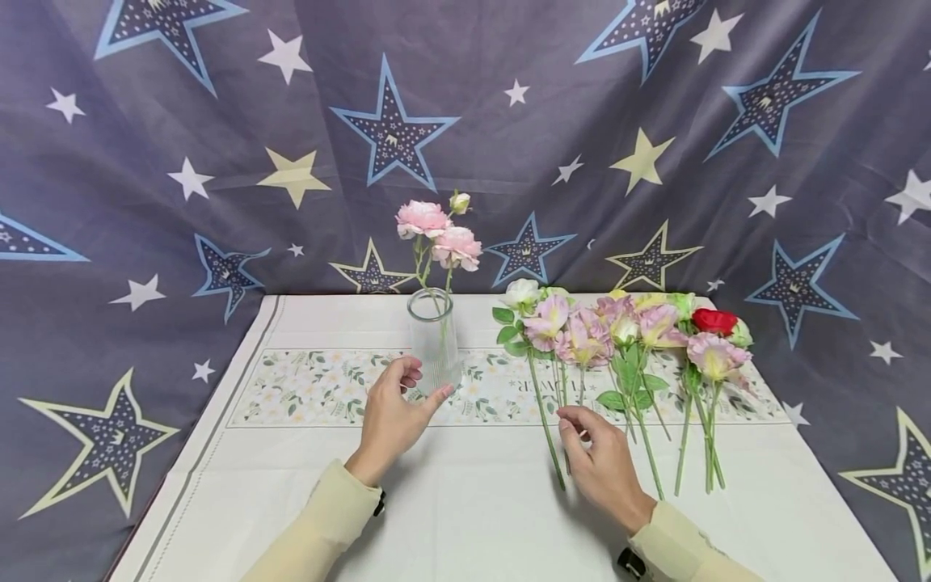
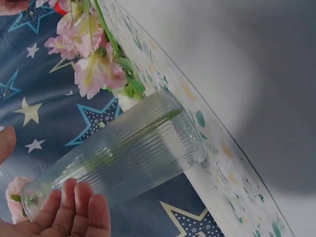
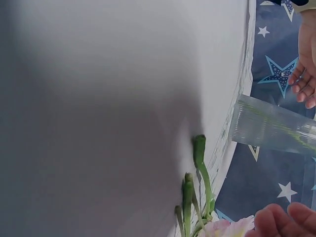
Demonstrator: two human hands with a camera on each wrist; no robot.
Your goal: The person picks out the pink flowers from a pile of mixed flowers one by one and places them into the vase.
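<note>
The person's left hand [image 2: 74, 212], fingers loosely bent, hangs near a clear, ribbed, tapering vase [image 2: 131, 158]. A green stem [image 2: 167, 117] stands inside it; ruffled pink-and-yellow flowers [image 2: 95, 74] lie beside it.

starry backdrop [image 1: 502, 145] bhd wht tblcloth [image 1: 465, 501]

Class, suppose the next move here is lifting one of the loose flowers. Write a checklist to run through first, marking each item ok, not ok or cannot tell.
1. Vase upright: ok, it stands on its base.
2. Pink flowers set in the vase: ok, their stems run down inside the glass.
3. Left hand free: ok, it is beside the vase, holding nothing.
4. Right hand free: ok, it is by the stems, with no grip showing.
5. Loose flowers separated: not ok, several blooms overlap.
6. Water in the vase: cannot tell, no clear waterline shows.
</note>
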